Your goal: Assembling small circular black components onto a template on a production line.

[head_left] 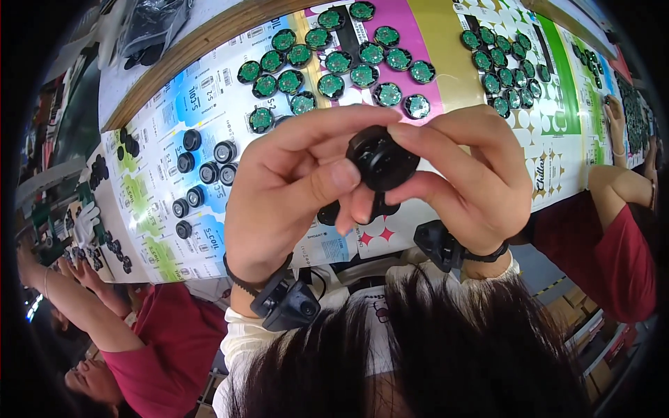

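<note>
Raised over the table, a small round black plastic housing (385,166) is pinched between both hands. My left hand (275,177) grips its left side with the thumb in front and the fingers behind. On the other side, my right hand (474,174) closes thumb and fingertips on its upper right rim and lower edge. Whether it is one piece or two fitted together, I cannot tell. More black parts (327,213) lie beneath my hands, mostly hidden by the fingers. Beyond my hands are several round green circuit boards (338,63) in black rims.
Several black round caps (209,173) stand left of my left hand. Another group of green boards (512,59) lies at the far right. A wooden strip (202,45) borders the printed table covering. Co-workers in red sleeves (164,341) sit at both sides.
</note>
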The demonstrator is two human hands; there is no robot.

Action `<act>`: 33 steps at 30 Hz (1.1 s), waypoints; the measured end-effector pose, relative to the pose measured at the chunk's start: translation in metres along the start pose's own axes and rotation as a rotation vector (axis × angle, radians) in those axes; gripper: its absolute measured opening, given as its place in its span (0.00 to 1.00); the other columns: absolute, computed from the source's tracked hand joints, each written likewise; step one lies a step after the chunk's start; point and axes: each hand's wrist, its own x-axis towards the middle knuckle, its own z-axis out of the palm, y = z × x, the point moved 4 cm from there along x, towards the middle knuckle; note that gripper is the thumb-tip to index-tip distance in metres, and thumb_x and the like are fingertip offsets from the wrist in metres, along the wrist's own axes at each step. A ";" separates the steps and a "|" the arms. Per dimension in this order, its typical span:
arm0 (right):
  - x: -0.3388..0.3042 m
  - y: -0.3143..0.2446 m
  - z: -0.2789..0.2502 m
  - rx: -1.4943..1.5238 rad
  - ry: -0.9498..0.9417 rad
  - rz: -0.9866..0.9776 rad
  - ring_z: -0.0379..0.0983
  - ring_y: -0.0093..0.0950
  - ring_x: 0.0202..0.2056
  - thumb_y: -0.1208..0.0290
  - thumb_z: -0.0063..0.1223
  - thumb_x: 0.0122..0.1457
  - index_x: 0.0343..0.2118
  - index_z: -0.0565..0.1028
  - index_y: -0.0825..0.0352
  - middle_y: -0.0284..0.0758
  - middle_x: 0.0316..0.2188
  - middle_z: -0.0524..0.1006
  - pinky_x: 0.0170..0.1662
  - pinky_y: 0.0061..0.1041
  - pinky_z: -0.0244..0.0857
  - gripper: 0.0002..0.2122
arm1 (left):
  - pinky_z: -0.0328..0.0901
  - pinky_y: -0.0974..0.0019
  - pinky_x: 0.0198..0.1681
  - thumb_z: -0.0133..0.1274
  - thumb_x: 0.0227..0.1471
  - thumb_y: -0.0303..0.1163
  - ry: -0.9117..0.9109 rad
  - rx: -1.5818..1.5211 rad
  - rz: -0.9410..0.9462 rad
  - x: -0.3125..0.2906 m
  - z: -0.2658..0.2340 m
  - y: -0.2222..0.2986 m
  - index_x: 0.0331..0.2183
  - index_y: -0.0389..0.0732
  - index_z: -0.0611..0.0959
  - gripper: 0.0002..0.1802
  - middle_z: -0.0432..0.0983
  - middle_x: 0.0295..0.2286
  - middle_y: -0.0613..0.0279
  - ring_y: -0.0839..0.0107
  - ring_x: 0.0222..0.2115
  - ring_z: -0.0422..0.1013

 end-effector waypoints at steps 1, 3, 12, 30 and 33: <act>0.001 -0.002 -0.002 0.026 -0.018 -0.015 0.66 0.25 0.27 0.76 0.60 0.28 0.34 0.73 0.71 0.35 0.27 0.69 0.26 0.19 0.59 0.22 | 0.63 0.79 0.22 0.53 0.43 0.29 -0.055 -0.084 -0.017 0.000 0.001 -0.002 0.43 0.30 0.68 0.23 0.72 0.24 0.58 0.79 0.21 0.67; 0.001 -0.003 -0.002 0.053 -0.038 -0.030 0.66 0.26 0.27 0.75 0.60 0.28 0.34 0.73 0.71 0.35 0.27 0.69 0.27 0.19 0.59 0.22 | 0.63 0.78 0.23 0.53 0.43 0.30 -0.042 -0.065 0.035 0.000 0.000 -0.007 0.43 0.30 0.68 0.24 0.72 0.26 0.57 0.78 0.22 0.68; -0.002 -0.002 0.003 0.093 -0.033 -0.061 0.66 0.26 0.29 0.74 0.61 0.29 0.35 0.73 0.72 0.36 0.29 0.68 0.28 0.18 0.60 0.23 | 0.65 0.77 0.29 0.57 0.38 0.34 -0.003 -0.056 0.104 0.002 -0.002 -0.013 0.43 0.31 0.68 0.30 0.73 0.32 0.53 0.74 0.28 0.71; -0.003 -0.007 0.003 0.015 -0.039 -0.002 0.67 0.26 0.29 0.72 0.62 0.29 0.35 0.74 0.70 0.36 0.30 0.69 0.28 0.18 0.62 0.23 | 0.65 0.77 0.31 0.58 0.37 0.32 0.073 -0.021 0.039 -0.003 -0.003 -0.010 0.42 0.31 0.70 0.28 0.73 0.32 0.54 0.74 0.29 0.70; -0.005 -0.007 0.002 -0.005 -0.042 0.020 0.67 0.27 0.30 0.72 0.62 0.30 0.34 0.74 0.70 0.36 0.31 0.70 0.30 0.19 0.63 0.22 | 0.65 0.77 0.32 0.56 0.39 0.27 0.097 0.054 0.089 -0.003 0.000 -0.010 0.41 0.30 0.71 0.24 0.74 0.31 0.56 0.74 0.29 0.70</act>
